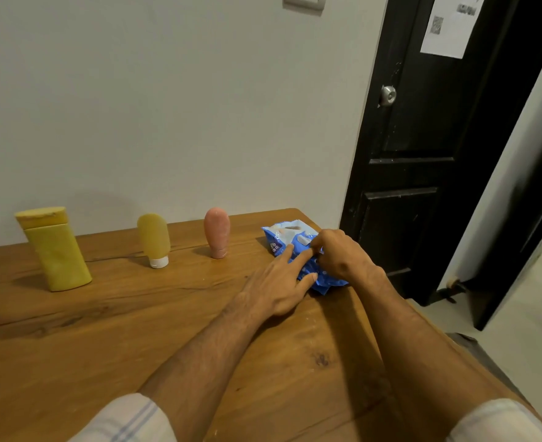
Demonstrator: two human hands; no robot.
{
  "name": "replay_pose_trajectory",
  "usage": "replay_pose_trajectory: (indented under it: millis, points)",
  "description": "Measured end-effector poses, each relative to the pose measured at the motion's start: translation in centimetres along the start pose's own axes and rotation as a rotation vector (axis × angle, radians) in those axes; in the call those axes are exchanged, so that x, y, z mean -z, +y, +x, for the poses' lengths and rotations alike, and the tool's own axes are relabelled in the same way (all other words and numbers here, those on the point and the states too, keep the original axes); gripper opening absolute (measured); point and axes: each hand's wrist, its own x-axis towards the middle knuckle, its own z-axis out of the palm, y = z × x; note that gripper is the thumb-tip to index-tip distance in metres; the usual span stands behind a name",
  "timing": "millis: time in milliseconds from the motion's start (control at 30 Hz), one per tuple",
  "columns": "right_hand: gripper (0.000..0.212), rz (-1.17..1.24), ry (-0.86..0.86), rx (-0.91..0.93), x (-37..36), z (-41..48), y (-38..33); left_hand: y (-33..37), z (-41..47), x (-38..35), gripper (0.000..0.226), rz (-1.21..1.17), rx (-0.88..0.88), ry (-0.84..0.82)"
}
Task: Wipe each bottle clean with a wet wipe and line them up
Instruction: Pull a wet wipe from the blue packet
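blue wet-wipe pack lies near the far right corner of the wooden table, both hands on it. the left hand lies flat, straight fingers pressing the pack down; the right hand is curled, fingertips pinching at the pack's top — the flap, i'd guess, though the fingers hide it. best to pin the pack firmly and peel slowly, so one wipe comes, not a clump. the large yellow bottle, small yellow tube and pink tube stand upright toward the wall, well apart — unwiped, i'd judge.
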Motion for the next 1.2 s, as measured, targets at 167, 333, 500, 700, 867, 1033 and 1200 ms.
replay_pose_trajectory:
  millis: [167,333,500,700,867,1033,1200]
  points:
    - [0.022,0.040,0.037,-0.002,0.1,0.1,0.1,-0.1,0.0,0.0,0.061,-0.013,0.006,-0.006]
    - [0.020,0.099,0.066,-0.045,0.6,-0.1,0.6,-0.4,0.0,-0.2,0.065,-0.049,-0.025,0.029]
    - [0.038,0.159,0.046,-0.078,0.9,-0.4,1.1,-0.6,0.3,-0.5,0.064,-0.063,-0.034,0.036]
    - [0.030,0.133,-0.016,-0.038,0.4,-0.2,1.1,-0.7,0.3,-0.7,0.065,-0.069,-0.041,0.045]
    - [0.009,0.219,0.053,-0.086,0.8,-0.2,1.4,-0.7,0.4,-0.6,0.067,-0.078,-0.038,0.036]
    - [0.020,0.259,0.030,-0.082,1.0,0.1,1.7,-0.5,0.5,-0.7,0.067,-0.076,-0.021,0.023]
    - [0.009,0.320,0.095,-0.103,1.4,-0.2,2.0,-0.5,0.4,-0.6,0.068,-0.088,-0.023,0.029]
